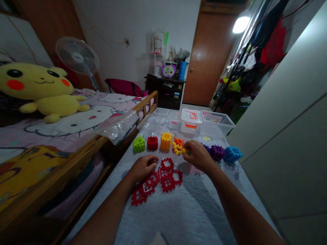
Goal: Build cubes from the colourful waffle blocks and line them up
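My left hand (144, 167) rests on the cloth at the upper left of several flat red interlocking building pieces (168, 183), its fingers loosely bent and a gap between thumb and forefinger. The red pieces are notched at the edges, some with window-like cut-outs. Farther right, my right hand (198, 154) pinches the right edge of a yellow interlocking building piece (178, 148). Orange pieces (178, 141) are right behind it. A bit of green shows by the right fingers, partly hidden. Under the right hand's shadow lies a faint pink patch (195, 169).
Block stacks line the table: green (138, 144), red (152, 143), yellow (166, 141), purple (217, 153) and blue (232, 154). Behind them stand a lidded clear box (190, 120) and an open clear bin (217, 121). A wooden bed rail (99, 144) borders the left, a pale cabinet (288, 136) the right.
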A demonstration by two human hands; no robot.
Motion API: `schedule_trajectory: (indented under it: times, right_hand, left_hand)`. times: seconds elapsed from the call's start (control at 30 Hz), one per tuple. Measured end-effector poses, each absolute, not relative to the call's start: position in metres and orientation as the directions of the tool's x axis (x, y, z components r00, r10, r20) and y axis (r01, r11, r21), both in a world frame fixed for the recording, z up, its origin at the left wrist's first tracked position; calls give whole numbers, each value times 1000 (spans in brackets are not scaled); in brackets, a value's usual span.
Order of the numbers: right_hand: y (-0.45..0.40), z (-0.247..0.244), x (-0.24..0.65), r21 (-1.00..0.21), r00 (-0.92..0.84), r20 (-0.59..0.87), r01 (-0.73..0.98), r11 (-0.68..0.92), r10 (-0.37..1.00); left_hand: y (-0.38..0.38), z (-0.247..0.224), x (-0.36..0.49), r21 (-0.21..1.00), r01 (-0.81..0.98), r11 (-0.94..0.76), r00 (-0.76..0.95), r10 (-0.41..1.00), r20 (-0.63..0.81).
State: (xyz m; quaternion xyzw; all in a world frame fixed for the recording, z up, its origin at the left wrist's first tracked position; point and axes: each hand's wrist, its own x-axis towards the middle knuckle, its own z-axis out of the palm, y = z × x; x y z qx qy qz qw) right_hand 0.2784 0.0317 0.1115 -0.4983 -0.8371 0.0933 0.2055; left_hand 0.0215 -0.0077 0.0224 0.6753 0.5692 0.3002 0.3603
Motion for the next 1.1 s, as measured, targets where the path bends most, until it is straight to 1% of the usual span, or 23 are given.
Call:
schedule_trajectory:
  times: [0.13, 0.23, 0.33, 0.53, 0.67, 0.77, 0.83, 0.97, 1.03, 1.1]
  right_hand:
    - [61, 121, 239, -330, -287, 219, 877, 348, 932]
    - [73, 123, 220, -289, -238, 189, 914, 286, 953]
    - [79, 126, 209, -254, -208, 152, 937, 242, 966]
    - [82, 130, 201, -241, -183, 128, 948, 209, 975]
    - [77, 130, 207, -259, -212, 160, 933, 248, 964]
    - [60, 125, 223, -330, -259, 274, 879, 344, 926]
    - [40, 116, 238, -391, -314, 316, 817, 425, 895]
    - [-12, 89, 258, -476, -483, 237, 699, 534, 843]
    - [-36, 75, 260, -475, -576, 191, 654, 588, 795]
    - [-51, 64, 257, -461, -621, 189, 628, 627, 761]
  left_hand:
    - [-8, 21, 22, 841, 533, -87, 182, 983, -14]
    - [-9, 25, 23, 851, 519, -78, 172, 985, -15]
    - [-11, 29, 25, 855, 515, -66, 165, 986, -23]
    - [-9, 30, 24, 848, 523, -89, 185, 983, -11]
    - [-8, 27, 22, 843, 528, -101, 194, 981, -4]
    - [-9, 26, 22, 835, 540, -107, 192, 981, 1]
    - [-9, 26, 22, 833, 542, -113, 194, 981, 7]
    - [-11, 28, 23, 822, 552, -143, 204, 978, 34]
    - [-11, 30, 25, 815, 560, -148, 200, 979, 40]
    - [-11, 31, 26, 813, 566, -139, 189, 981, 36]
